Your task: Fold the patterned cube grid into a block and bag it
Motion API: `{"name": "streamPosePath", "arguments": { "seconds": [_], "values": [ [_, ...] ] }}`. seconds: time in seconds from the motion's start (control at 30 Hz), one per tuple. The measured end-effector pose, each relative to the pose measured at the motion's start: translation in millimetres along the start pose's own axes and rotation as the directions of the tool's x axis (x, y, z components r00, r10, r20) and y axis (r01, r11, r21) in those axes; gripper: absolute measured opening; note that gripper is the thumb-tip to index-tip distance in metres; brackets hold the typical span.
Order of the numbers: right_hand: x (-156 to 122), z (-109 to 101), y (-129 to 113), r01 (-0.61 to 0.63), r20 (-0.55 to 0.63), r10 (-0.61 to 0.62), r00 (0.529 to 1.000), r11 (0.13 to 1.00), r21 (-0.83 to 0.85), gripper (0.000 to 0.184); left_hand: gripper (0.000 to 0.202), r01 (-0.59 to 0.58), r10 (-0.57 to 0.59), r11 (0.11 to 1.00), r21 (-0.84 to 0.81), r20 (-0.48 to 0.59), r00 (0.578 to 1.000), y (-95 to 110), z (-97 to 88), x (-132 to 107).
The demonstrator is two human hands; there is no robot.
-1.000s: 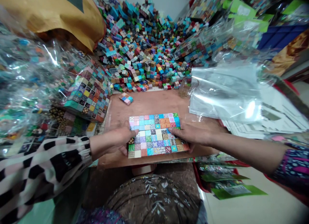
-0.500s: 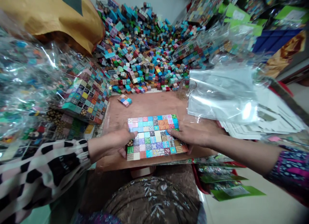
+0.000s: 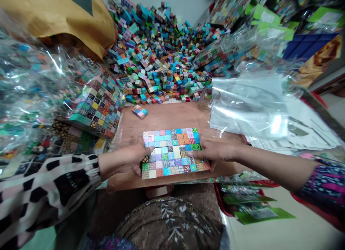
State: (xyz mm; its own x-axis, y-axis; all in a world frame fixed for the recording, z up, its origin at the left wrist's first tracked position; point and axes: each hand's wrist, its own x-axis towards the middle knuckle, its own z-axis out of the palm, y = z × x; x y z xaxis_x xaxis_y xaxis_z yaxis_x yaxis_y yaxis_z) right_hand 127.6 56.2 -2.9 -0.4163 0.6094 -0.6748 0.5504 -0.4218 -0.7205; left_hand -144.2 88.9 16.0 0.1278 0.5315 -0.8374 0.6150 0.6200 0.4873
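Observation:
A flat rectangle of small patterned cubes (image 3: 172, 149), in pink, teal, orange and purple, lies on a brown board (image 3: 164, 117) in front of me. My left hand (image 3: 133, 158) presses against its left edge, thumb resting on the top of the cubes. My right hand (image 3: 215, 151) presses against its right edge, fingers on the outer cubes. Between them the two hands squeeze the block from both sides. A small loose cluster of cubes (image 3: 140, 111) sits at the board's far left corner.
A huge heap of loose coloured cubes (image 3: 161, 48) fills the back. Bagged cube blocks (image 3: 97, 106) stack at the left under a yellow sack (image 3: 61, 16). Clear plastic bags (image 3: 248, 106) and white sheets (image 3: 304, 135) lie at the right; green-labelled packs (image 3: 250, 207) are below.
My right hand has slid slightly outward, from lying over the right cubes to gripping the right edge. The left hand and the block have barely moved.

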Motion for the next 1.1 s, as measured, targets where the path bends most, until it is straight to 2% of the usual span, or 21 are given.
{"name": "streamPosePath", "arguments": {
  "seconds": [0.17,0.33,0.57,0.73,0.97,1.1],
  "values": [
    [1,4,-1,-0.022,-0.022,0.023,1.0,1.0,0.014,0.061,0.054,-0.017,0.017,0.998,0.066,0.001,1.0,-4,-1.0,6],
    [2,5,-3,-0.044,-0.024,0.044,0.999,0.999,0.009,0.053,0.057,-0.051,0.052,0.997,0.065,-0.018,0.998,-5,-2.0,4],
    [-3,4,-4,0.025,-0.011,-0.025,1.0,1.0,0.007,0.054,0.051,-0.055,0.056,0.997,0.052,-0.016,0.998,-4,-0.9,1],
    [-5,2,-4,0.096,-0.002,-0.096,0.995,0.995,-0.021,0.062,0.053,-0.06,0.061,0.997,0.055,-0.002,0.998,-5,-1.2,4],
    [-2,-1,2,0.091,-0.059,-0.099,0.993,0.988,-0.128,0.063,0.053,-0.089,0.09,0.993,0.073,-0.007,0.996,-8,-2.5,7],
    [3,2,11,0.086,-0.134,-0.098,0.986,0.992,-0.094,0.068,0.051,-0.118,0.12,0.986,0.117,-0.008,0.993,-10,-4.2,8]
  ]
}}
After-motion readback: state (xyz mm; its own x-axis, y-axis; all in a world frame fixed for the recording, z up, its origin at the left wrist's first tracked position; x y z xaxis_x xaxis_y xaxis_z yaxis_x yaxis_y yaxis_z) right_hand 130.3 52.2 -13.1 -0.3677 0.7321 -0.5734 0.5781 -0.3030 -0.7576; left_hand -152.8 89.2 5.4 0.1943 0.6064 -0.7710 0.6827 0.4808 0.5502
